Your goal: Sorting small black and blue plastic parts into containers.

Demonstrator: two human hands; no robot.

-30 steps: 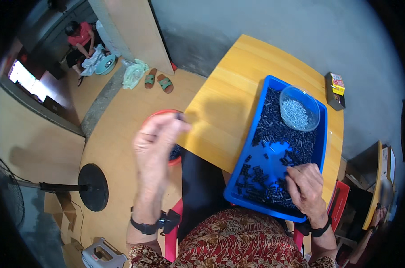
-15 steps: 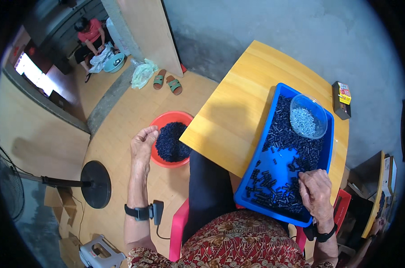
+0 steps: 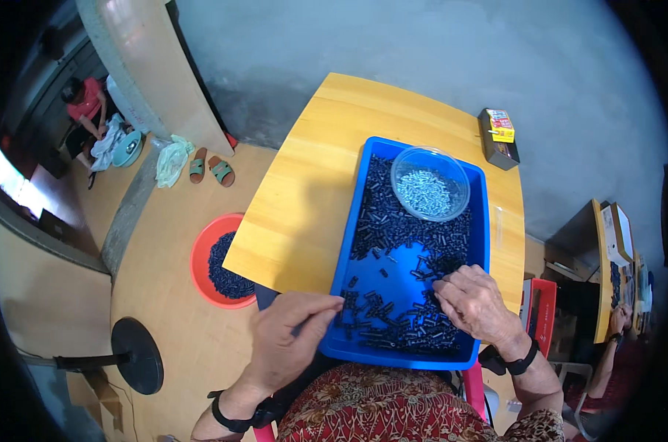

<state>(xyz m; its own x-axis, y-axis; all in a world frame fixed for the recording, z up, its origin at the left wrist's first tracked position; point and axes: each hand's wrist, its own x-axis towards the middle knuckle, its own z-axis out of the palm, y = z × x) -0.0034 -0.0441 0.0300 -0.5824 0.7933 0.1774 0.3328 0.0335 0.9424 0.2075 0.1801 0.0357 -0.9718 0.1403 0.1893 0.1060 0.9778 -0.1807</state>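
Observation:
A blue plastic tray (image 3: pixel 341 269) rests on the table's near edge and over my lap, holding many small dark cylindrical pieces (image 3: pixel 393 214). Its blue bottom shows in a patch at the middle. Inside its far part stands a clear round tub (image 3: pixel 463 195) of small silvery metal pieces (image 3: pixel 424 193). My left hand (image 3: pixel 293 335) is at the tray's left rim, thumb and forefinger pinched together; whatever lies between them is too small to make out. Over the tray's right side, my right hand (image 3: pixel 477 302) has curled fingers among the dark pieces, their tips partly hidden.
A red basin (image 3: pixel 201 276) of dark pieces stands on the floor, left of the yellow table (image 3: pixel 297 199). A black box (image 3: pixel 499 147) lies at the table's right edge. Green-strapped slippers (image 3: pixel 220 171) and a fan base (image 3: pixel 137 356) are leftward. Another person's arm (image 3: pixel 605 368) shows far right.
My left hand has moved from above the red basin to the tray's left rim. The view has swung right, and another person's arm shows at the right. My right hand stays at the tray.

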